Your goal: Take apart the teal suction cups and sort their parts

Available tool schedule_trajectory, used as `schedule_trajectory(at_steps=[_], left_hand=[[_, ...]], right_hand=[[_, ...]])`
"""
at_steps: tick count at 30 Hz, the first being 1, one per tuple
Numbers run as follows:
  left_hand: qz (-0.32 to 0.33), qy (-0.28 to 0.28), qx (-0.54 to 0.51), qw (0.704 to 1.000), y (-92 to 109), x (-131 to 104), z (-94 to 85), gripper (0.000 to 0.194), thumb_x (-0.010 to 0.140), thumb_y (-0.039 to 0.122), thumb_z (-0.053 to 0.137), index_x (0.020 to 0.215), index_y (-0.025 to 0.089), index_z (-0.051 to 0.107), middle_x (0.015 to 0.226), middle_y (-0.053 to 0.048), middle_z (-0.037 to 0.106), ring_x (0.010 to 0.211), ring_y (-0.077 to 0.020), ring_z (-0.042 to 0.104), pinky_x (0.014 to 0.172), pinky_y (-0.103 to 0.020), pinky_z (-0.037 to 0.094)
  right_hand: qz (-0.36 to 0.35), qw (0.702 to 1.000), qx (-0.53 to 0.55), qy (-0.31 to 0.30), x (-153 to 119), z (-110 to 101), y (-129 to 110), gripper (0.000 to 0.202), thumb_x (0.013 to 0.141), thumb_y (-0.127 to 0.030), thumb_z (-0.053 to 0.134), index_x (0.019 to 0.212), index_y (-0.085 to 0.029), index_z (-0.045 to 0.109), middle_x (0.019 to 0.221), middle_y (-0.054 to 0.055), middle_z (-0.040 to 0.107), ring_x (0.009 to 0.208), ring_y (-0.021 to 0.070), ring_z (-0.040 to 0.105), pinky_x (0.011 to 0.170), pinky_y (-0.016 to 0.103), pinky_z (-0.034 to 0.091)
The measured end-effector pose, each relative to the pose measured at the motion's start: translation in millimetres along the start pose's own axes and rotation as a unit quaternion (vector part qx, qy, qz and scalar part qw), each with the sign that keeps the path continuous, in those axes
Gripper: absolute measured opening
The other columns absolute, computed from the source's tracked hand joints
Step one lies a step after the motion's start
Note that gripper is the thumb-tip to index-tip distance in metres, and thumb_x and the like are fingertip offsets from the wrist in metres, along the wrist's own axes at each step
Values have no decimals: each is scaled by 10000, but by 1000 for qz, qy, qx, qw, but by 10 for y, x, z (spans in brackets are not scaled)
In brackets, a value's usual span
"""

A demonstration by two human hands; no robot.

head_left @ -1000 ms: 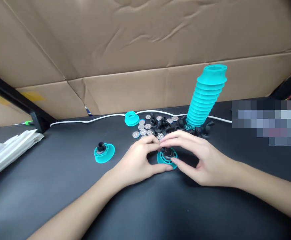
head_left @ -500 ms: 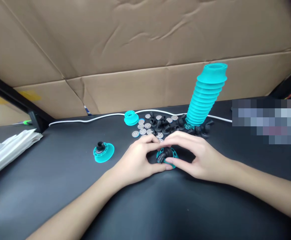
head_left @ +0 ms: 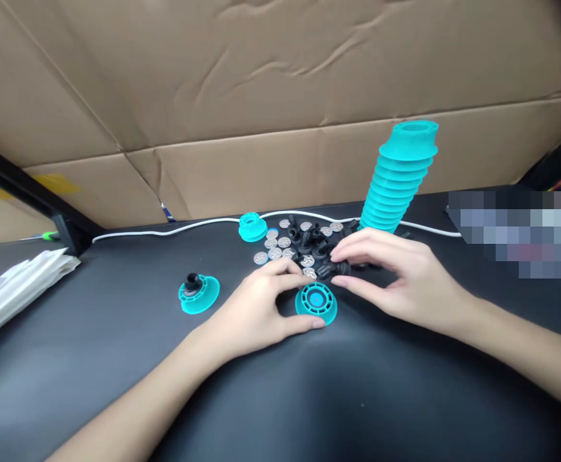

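Note:
My left hand is curled round the near teal flared base, thumb on its front rim and fingers at its back. The base lies flat on the table, its slotted round top facing up. Just behind it, my right hand pinches a black ribbed elbow fitting between thumb and fingers, apart from the base. Further left sits another teal base with a black fitting on top. Silver slotted discs and several black fittings lie loose behind my hands.
A tall stack of teal bases leans at the back right, and a single teal base stands at the back. Behind them runs a white cable before a cardboard wall. White packets lie at left.
My right hand has lifted the black elbow fitting off the near teal base and moved it back and to the right. The base's top is now uncovered; my left hand stays on it.

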State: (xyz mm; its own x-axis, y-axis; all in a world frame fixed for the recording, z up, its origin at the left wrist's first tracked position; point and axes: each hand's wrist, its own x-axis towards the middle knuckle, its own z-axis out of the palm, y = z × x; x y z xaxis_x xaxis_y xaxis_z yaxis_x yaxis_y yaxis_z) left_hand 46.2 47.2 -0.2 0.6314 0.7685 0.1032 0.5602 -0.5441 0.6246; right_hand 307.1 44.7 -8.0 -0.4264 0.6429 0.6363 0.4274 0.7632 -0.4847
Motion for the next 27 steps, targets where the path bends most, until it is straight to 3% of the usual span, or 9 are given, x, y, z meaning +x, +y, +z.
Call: schedule_trajectory(at_steps=[6,9,12,18,23,27], left_hand=[[-9,-22,23,999,-34,-26,-79,437,858,452,873,1242,262,785,1119,-44,667,996,-224,638,925,-354,512],[-15,-31,33,999,-36,-49,-104,453,869,450,865,1275,274,769,1104,-39,683,976,-223,639,900,-351,514],[-20,-33,39,999,-31,-71,-126,451,865,427,873,1270,266,759,1111,-36,695,976,-223,639,869,-338,515],[-15,-38,44,998,-47,-77,-166,456,842,444,893,1246,278,763,1139,-33,703,1020,-237,651,905,-351,524],[-15,-40,44,998,-47,-75,-178,467,827,436,905,1230,249,763,1110,-44,712,914,-214,654,810,-326,538],[-19,-36,54,998,-39,-85,-183,483,826,444,901,1240,246,751,1111,-48,711,886,-208,644,783,-321,537]], right_hand=[[22,992,-10,-127,-120,45,90,130,988,-272,733,1061,-170,697,1040,81,750,873,198,741,804,333,634],[27,987,-50,-153,-154,69,112,121,1004,-295,712,1026,-181,678,967,65,738,853,213,728,781,347,606],[17,985,-91,-145,-158,78,105,103,999,-272,714,1022,-192,654,933,56,715,845,221,713,757,342,588],[-37,983,-133,-118,-141,161,93,231,1043,-162,594,1272,-189,607,1088,95,689,881,215,726,759,333,617],[-56,983,-152,-92,-116,197,48,203,1055,-176,578,1245,-170,647,1109,124,694,971,241,721,822,353,622],[-57,983,-159,-67,-109,148,3,168,1067,-173,552,1160,-203,689,1114,103,707,933,206,722,790,312,616]])
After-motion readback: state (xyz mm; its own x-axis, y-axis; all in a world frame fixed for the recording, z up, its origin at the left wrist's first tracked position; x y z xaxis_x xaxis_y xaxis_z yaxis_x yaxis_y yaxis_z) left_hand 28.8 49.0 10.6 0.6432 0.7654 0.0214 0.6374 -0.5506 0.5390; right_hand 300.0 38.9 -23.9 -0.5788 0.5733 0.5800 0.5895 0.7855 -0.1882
